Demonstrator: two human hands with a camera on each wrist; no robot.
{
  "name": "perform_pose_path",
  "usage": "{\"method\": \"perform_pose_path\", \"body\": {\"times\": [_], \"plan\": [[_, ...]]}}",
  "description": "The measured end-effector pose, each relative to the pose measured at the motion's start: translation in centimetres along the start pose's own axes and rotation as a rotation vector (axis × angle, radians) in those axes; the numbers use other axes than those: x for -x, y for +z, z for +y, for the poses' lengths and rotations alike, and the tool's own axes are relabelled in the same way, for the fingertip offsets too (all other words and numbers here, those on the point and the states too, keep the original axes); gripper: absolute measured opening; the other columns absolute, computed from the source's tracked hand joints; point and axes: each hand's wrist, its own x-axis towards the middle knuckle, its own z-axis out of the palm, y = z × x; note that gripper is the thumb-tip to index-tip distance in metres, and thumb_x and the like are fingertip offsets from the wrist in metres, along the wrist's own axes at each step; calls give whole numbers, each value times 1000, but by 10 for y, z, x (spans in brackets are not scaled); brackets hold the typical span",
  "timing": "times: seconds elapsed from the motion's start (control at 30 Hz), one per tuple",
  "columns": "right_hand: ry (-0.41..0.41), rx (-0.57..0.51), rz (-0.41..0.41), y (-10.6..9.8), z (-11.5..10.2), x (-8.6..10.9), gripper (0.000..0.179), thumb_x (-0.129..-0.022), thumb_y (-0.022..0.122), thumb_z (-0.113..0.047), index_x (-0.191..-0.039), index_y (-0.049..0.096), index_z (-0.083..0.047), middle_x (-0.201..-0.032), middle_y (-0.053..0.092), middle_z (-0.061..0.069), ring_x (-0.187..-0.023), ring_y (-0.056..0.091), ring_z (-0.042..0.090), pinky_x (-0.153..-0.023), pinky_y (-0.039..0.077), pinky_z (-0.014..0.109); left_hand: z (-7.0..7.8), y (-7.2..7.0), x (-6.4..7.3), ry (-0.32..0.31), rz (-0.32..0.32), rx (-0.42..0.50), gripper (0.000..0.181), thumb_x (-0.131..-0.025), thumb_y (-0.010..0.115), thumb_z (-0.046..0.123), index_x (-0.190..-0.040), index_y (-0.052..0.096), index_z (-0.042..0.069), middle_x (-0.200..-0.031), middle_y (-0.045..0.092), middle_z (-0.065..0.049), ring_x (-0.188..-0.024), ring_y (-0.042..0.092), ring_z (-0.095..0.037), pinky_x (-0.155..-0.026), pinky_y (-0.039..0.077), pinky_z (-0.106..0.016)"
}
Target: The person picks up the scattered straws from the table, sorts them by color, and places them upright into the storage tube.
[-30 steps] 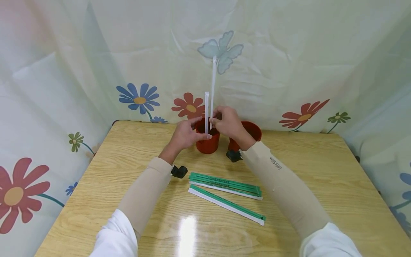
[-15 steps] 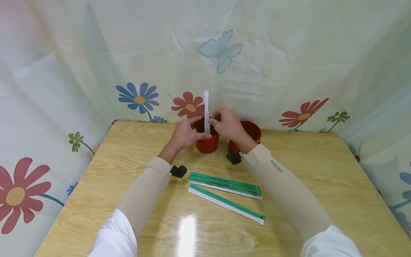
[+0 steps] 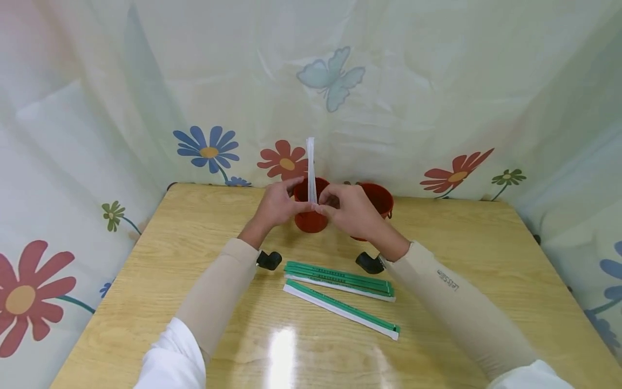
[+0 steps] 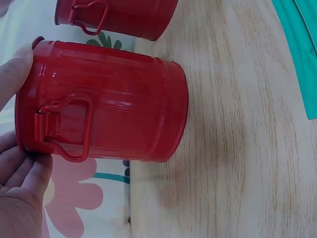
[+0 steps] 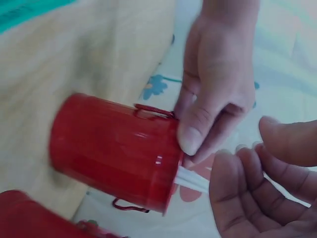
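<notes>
My left hand (image 3: 276, 206) grips a red metal bucket (image 3: 311, 222) at its rim, thumb in front and fingers behind. The left wrist view shows the bucket upright on the table, its wire handle (image 4: 86, 131) towards the camera. Slim white paper-wrapped sticks (image 3: 311, 162) stand in it, rising above the rim close together. Over the bucket's right side is my right hand (image 3: 353, 212), its fingertips near my left thumb. In the right wrist view its thumb (image 5: 292, 141) and bent fingers are apart, with nothing held. The sticks' lower ends are hidden inside the bucket.
A second red bucket (image 3: 380, 197) stands just to the right, partly behind my right hand. Several green-and-white paper-wrapped sticks (image 3: 340, 278) lie on the wooden table (image 3: 209, 308) nearer me. A flowered curtain (image 3: 413, 97) hangs behind the table.
My right hand lowered a white paper-wrapped stick into the left bucket beside another one, let go and moved down and slightly right. My left hand has stayed on the rim.
</notes>
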Motion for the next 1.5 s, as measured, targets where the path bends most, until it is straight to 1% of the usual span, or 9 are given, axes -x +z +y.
{"method": "perform_pose_path", "body": {"times": [0.33,0.5,0.63,0.73,0.83,1.03,1.2,1.33,1.5], "plan": [[-68,174,-193,16,19,88,8,-85,76,-13,-86,68,-14,-74,59,-8,-67,49,5,-60,45,18,3,1,0,-57,3,-5,83,-77,84,39,-147,47,18,-138,61,-3,-125,57,-24,-93,58,-39],[-126,210,-303,29,25,118,12,-83,78,-11,-84,66,-12,-71,56,-8,-64,44,1,-56,40,15,1,0,0,-67,5,9,82,-77,84,38,-147,47,18,-138,60,-3,-125,57,-24,-92,59,-40],[-129,260,-404,40,28,134,13,-82,78,-13,-87,66,-11,-77,61,-5,-68,50,2,-58,44,18,0,0,0,-70,4,3,82,-77,84,39,-147,47,18,-139,60,-3,-126,56,-24,-92,59,-40],[-138,327,-437,48,29,141,13,-80,77,-9,-85,66,-12,-77,62,-5,-71,54,4,-61,46,22,-1,0,-1,-70,5,-3,82,-77,84,39,-147,47,19,-139,60,-3,-126,56,-24,-92,59,-41],[-163,354,-459,52,31,143,17,-77,73,1,-79,64,-14,-71,56,-8,-67,50,4,-58,43,22,0,0,0,-71,4,-7,82,-77,84,39,-147,47,18,-139,60,-3,-126,56,-24,-93,58,-41],[-170,302,-529,51,35,139,28,-75,61,11,-73,56,-16,-65,36,-11,-63,31,5,-55,33,20,2,-1,-1,-64,4,-20,82,-77,84,39,-147,47,17,-140,59,-3,-127,56,-24,-95,57,-40],[-125,274,-564,48,39,133,25,-77,60,10,-76,54,-14,-69,28,-9,-65,30,7,-56,30,22,1,-2,-2,-66,6,-25,82,-77,84,38,-147,47,17,-139,60,-3,-127,56,-24,-95,57,-40],[-124,323,-514,48,42,131,23,-79,68,4,-83,56,-15,-73,40,-9,-67,37,8,-60,36,22,0,-1,-3,-63,10,-31,82,-77,83,40,-147,47,18,-139,60,-2,-126,56,-24,-94,58,-40],[-205,419,-439,48,43,135,22,-78,74,-1,-83,58,-16,-75,45,-8,-69,41,7,-60,37,21,-2,0,-3,-64,10,-35,83,-77,84,41,-147,47,18,-140,59,-2,-127,56,-24,-95,58,-40]]}}
